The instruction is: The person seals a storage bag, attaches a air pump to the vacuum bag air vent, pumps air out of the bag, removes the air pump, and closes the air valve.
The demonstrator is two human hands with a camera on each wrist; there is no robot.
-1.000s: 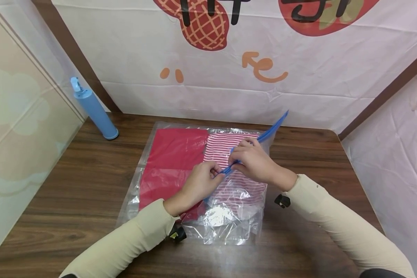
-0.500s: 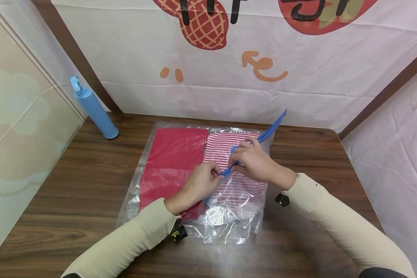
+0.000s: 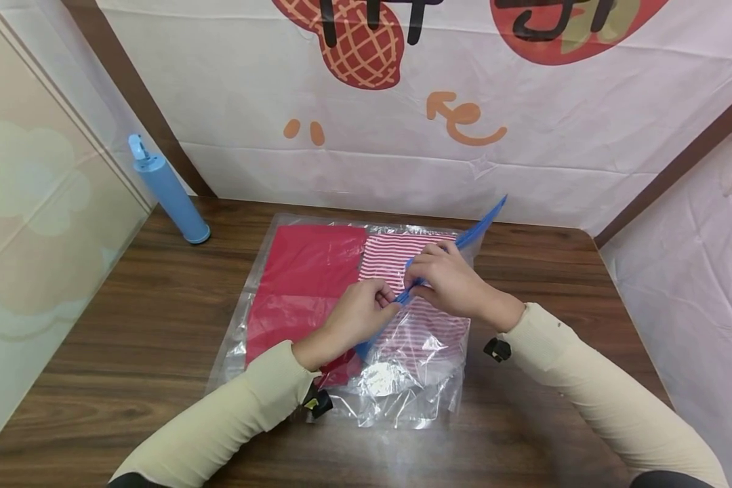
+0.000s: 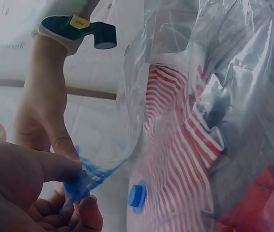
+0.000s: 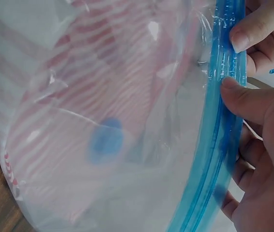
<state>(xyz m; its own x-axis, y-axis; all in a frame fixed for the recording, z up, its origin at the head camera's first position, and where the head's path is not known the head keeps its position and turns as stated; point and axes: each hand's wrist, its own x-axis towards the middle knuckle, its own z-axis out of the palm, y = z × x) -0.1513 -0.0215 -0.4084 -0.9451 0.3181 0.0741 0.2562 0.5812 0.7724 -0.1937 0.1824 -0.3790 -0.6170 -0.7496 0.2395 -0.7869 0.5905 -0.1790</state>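
Observation:
A clear plastic storage bag [image 3: 341, 401] lies on the table with its blue zip edge [image 3: 482, 227] lifted and slanting over the bag. Inside are a folded plain red cloth [image 3: 317, 261] and a red-and-white striped cloth [image 3: 387, 256]. My left hand [image 3: 360, 312] pinches the zip edge between thumb and fingers. Just up the strip, my right hand [image 3: 448, 279] pinches it too, its thumb [image 5: 246, 99] on the near face and its fingers behind. A round blue valve [image 4: 137, 195] shows on the bag beside the striped cloth. Whether the zip is sealed, I cannot tell.
A light blue hand pump [image 3: 172, 200] stands at the back left of the wooden table [image 3: 128, 305]. Printed cloth walls [image 3: 366, 163] enclose the table at the back and sides.
My left hand has shifted slightly up along the zip edge, closer to the right hand, and more blue strip shows below it. My right hand stays in nearly the same place.

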